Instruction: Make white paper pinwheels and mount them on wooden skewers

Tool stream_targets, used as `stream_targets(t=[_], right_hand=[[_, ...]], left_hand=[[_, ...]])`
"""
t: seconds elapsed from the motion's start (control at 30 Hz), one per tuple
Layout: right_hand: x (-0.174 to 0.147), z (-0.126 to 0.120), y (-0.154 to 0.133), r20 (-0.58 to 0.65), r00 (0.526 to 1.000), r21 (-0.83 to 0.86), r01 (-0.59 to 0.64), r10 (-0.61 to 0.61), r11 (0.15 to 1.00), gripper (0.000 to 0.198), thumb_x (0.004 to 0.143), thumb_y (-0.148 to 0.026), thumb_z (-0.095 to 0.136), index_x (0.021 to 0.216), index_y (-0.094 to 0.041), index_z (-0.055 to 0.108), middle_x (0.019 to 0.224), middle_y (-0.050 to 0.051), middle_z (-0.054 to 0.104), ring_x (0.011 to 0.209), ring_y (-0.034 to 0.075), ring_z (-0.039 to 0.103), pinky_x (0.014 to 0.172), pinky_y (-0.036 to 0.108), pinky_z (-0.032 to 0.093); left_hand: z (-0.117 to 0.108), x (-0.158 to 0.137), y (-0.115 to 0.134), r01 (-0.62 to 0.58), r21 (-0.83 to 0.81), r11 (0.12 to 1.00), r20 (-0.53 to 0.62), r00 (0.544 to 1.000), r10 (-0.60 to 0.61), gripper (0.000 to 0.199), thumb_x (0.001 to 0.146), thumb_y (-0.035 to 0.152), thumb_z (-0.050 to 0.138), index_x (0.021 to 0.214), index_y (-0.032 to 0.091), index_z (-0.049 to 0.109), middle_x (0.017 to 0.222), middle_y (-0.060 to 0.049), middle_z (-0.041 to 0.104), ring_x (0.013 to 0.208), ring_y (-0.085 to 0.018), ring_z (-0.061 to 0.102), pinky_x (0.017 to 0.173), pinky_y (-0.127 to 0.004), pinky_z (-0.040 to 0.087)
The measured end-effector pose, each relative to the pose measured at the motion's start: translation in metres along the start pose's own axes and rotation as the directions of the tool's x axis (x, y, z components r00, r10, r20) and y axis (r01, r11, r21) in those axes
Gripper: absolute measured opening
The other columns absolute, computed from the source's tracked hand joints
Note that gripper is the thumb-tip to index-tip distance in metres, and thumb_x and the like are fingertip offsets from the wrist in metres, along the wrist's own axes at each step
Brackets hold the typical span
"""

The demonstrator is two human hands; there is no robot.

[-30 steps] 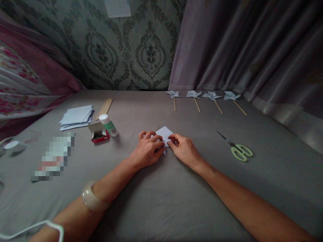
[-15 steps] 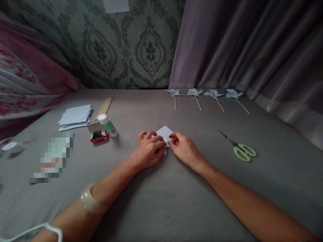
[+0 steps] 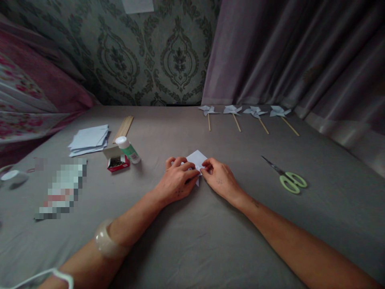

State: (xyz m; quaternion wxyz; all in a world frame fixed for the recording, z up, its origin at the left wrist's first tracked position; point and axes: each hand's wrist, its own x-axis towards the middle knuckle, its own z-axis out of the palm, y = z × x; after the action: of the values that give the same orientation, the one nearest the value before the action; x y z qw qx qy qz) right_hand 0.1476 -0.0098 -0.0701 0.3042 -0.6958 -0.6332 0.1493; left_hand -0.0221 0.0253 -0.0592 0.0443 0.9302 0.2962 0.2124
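Note:
A small white sheet of paper [image 3: 197, 155], partly folded, lies on the grey cloth between my hands. My left hand [image 3: 178, 176] rests over its left part, fingers bent and pressing on it, and hides much of that side. At the right edge, my right hand [image 3: 219, 175] pinches the paper between thumb and fingertips. The fingertips of both hands nearly meet near the paper's middle. To the left stand a glue stick [image 3: 130, 151] with a white cap and an open red box [image 3: 118, 163] of small metal pieces.
Scissors [image 3: 285, 176] with green handles lie at right. Several paper pinwheels [image 3: 232, 110] on sticks line the back right. A stack of white paper [image 3: 89, 138], thin wooden sticks [image 3: 124, 129], a blurred packet [image 3: 64, 188] and a white round object [image 3: 14, 176] are at left.
Both hands stay almost in place on the paper, with barely any finger movement visible. The whole view has shifted very slightly.

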Motion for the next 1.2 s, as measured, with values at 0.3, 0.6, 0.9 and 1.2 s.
stream_targets(t=[0.3, 0.6, 0.9, 1.2], right_hand=[[0.0004, -0.0011, -0.0019, 0.015, 1.0, -0.005, -0.018, 0.018, 1.0, 0.012, 0.081, -0.02, 0.06, 0.092, -0.019, 0.065, 0.08, 0.005, 0.07, 0.075, 0.017, 0.064, 0.071, 0.028, 0.046], [0.0006, 0.0001, 0.0016, 0.038, 0.995, -0.026, 0.09, -0.089, 0.996, 0.015, 0.084, -0.021, 0.056, 0.09, -0.021, 0.071, 0.087, 0.005, 0.071, 0.075, 0.017, 0.063, 0.072, 0.028, 0.046], [0.0, -0.0023, -0.0009, 0.062, 0.994, -0.056, 0.098, -0.095, 0.994, 0.02, 0.086, -0.02, 0.055, 0.095, -0.022, 0.073, 0.094, 0.006, 0.071, 0.079, 0.017, 0.064, 0.075, 0.028, 0.046], [-0.0002, -0.0039, -0.0017, 0.102, 0.987, -0.114, 0.139, -0.127, 0.984, 0.023, 0.089, -0.022, 0.052, 0.096, -0.022, 0.073, 0.093, 0.007, 0.069, 0.083, 0.019, 0.064, 0.075, 0.029, 0.046]], left_hand=[[0.0007, 0.0001, -0.0006, 0.011, -0.001, 1.0, 0.012, 1.0, -0.011, 0.022, 0.089, 0.028, 0.053, 0.098, 0.03, 0.073, 0.105, -0.003, 0.07, 0.105, -0.026, 0.051, 0.091, -0.048, 0.025], [0.0014, 0.0, -0.0004, 0.011, -0.014, 1.0, 0.001, 1.0, -0.011, 0.025, 0.089, 0.028, 0.052, 0.102, 0.031, 0.073, 0.104, -0.004, 0.071, 0.105, -0.026, 0.05, 0.092, -0.048, 0.025], [0.0005, -0.0004, -0.0002, 0.017, -0.022, 1.0, 0.009, 1.0, -0.017, 0.025, 0.089, 0.028, 0.053, 0.104, 0.032, 0.072, 0.106, -0.003, 0.07, 0.105, -0.026, 0.051, 0.092, -0.048, 0.025], [-0.0007, -0.0002, 0.0013, 0.022, -0.017, 1.0, 0.023, 1.0, -0.022, 0.024, 0.089, 0.028, 0.052, 0.101, 0.029, 0.072, 0.107, -0.004, 0.07, 0.105, -0.026, 0.051, 0.092, -0.048, 0.025]])
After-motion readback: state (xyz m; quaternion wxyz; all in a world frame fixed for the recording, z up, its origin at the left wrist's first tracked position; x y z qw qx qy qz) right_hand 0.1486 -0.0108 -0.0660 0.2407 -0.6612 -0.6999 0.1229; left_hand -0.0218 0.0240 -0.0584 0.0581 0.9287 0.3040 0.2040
